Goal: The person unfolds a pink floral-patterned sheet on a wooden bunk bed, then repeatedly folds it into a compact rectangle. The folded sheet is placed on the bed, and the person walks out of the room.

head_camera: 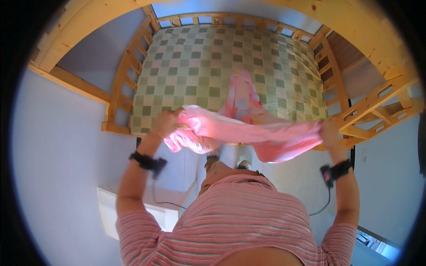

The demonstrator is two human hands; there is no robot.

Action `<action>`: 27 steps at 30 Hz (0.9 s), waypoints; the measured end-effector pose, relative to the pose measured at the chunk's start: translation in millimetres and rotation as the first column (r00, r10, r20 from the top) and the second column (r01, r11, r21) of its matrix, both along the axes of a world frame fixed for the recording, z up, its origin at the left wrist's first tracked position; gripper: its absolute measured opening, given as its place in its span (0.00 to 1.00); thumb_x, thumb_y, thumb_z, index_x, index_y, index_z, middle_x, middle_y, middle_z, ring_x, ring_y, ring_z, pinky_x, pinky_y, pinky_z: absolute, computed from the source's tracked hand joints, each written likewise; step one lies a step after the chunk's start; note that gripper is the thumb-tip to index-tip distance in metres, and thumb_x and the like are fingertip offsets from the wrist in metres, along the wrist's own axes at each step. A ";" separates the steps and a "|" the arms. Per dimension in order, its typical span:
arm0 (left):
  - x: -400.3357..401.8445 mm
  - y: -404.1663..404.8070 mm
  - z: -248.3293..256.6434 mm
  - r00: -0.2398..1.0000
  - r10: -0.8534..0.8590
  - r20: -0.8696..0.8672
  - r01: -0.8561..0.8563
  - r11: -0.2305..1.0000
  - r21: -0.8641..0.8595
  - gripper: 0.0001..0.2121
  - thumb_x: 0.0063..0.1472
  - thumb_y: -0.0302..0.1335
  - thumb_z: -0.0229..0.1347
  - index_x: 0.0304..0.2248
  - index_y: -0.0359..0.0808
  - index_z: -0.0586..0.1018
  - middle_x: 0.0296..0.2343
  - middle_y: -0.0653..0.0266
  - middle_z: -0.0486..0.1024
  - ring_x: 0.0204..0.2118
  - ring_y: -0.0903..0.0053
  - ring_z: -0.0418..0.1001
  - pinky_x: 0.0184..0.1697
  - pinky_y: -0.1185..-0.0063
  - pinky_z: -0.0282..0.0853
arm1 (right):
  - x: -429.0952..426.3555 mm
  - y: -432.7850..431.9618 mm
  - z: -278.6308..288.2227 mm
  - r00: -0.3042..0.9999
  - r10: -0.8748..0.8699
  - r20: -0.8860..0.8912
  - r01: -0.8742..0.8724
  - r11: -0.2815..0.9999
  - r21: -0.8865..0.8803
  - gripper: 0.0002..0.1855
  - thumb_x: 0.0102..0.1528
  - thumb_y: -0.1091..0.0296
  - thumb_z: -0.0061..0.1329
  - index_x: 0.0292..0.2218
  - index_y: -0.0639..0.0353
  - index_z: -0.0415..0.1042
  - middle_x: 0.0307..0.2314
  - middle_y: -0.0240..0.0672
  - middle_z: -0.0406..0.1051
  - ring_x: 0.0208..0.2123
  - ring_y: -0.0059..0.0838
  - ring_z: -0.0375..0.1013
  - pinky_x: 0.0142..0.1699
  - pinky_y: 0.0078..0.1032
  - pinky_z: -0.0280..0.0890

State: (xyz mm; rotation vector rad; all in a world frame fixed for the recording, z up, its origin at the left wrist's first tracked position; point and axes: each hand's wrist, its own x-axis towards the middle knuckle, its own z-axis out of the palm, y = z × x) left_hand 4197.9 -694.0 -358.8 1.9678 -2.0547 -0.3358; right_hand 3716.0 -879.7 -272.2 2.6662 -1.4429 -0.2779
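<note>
A pink patterned cloth (239,128) is stretched between my two hands over the front edge of the bed. My left hand (168,123) grips its left end, where the fabric is bunched and folded. On the other side, my right hand (329,133) holds the right end; it is blurred. Part of the cloth trails forward onto the mattress (186,71), which wears a green and cream checked sheet. Another fold hangs down below the right half. What kind of cloth article it is, I cannot tell.
A wooden bunk bed frame surrounds the mattress, with a left end rail (124,78), a back rail (229,20) and an upper beam (336,13). At the right leans a wooden ladder (369,103). A white cabinet (133,202) stands behind my left arm.
</note>
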 end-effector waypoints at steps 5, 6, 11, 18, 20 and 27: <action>97.6 6.7 0.3 0.776 -0.200 0.598 0.025 0.957 0.288 0.11 0.46 0.30 0.51 0.30 0.35 0.73 0.22 0.61 0.72 0.25 0.68 0.71 0.27 0.76 0.67 | -112.7 -102.5 17.1 0.647 -0.241 0.723 0.430 0.899 -0.086 0.08 0.40 0.75 0.37 0.22 0.69 0.66 0.16 0.38 0.66 0.20 0.25 0.64 0.25 0.26 0.60; 125.3 10.2 19.3 0.838 0.005 0.546 -0.074 0.992 0.104 0.08 0.46 0.29 0.48 0.26 0.37 0.74 0.20 0.60 0.72 0.25 0.66 0.71 0.26 0.74 0.66 | -134.4 -109.1 29.8 0.543 -0.097 0.834 0.359 0.925 -0.126 0.08 0.41 0.74 0.36 0.23 0.69 0.65 0.16 0.34 0.65 0.20 0.22 0.62 0.24 0.24 0.59; 194.7 40.1 128.6 0.736 0.572 0.362 -0.296 0.752 -0.589 0.09 0.53 0.30 0.46 0.23 0.33 0.71 0.17 0.54 0.68 0.20 0.60 0.67 0.21 0.71 0.62 | -191.0 -90.0 103.5 0.400 0.128 0.907 0.481 0.813 -0.327 0.10 0.45 0.72 0.35 0.27 0.68 0.66 0.19 0.30 0.65 0.21 0.20 0.62 0.24 0.17 0.59; 164.9 117.5 113.6 0.732 0.098 0.674 -0.079 0.995 -0.059 0.17 0.48 0.37 0.49 0.37 0.38 0.69 0.26 0.59 0.69 0.23 0.64 0.70 0.26 0.72 0.66 | -261.4 -24.2 126.6 0.094 0.046 0.995 0.839 0.534 -0.104 0.14 0.48 0.65 0.39 0.30 0.68 0.68 0.24 0.35 0.68 0.25 0.24 0.66 0.29 0.21 0.64; 176.7 116.0 93.7 0.588 0.101 0.803 -0.373 0.914 0.158 0.15 0.49 0.35 0.47 0.38 0.40 0.70 0.24 0.58 0.70 0.25 0.64 0.70 0.27 0.73 0.67 | -278.6 -22.1 100.5 0.140 -0.075 0.987 0.742 0.668 -0.055 0.17 0.50 0.60 0.38 0.28 0.68 0.68 0.23 0.37 0.68 0.24 0.25 0.66 0.28 0.22 0.63; 209.2 111.4 26.8 0.435 0.895 0.097 -0.843 0.442 -0.307 0.12 0.51 0.28 0.42 0.35 0.37 0.71 0.28 0.56 0.71 0.31 0.68 0.70 0.29 0.74 0.66 | -232.2 17.1 -80.4 0.766 -0.634 0.106 0.599 0.764 0.239 0.21 0.42 0.53 0.47 0.21 0.68 0.68 0.12 0.36 0.64 0.18 0.25 0.65 0.19 0.26 0.59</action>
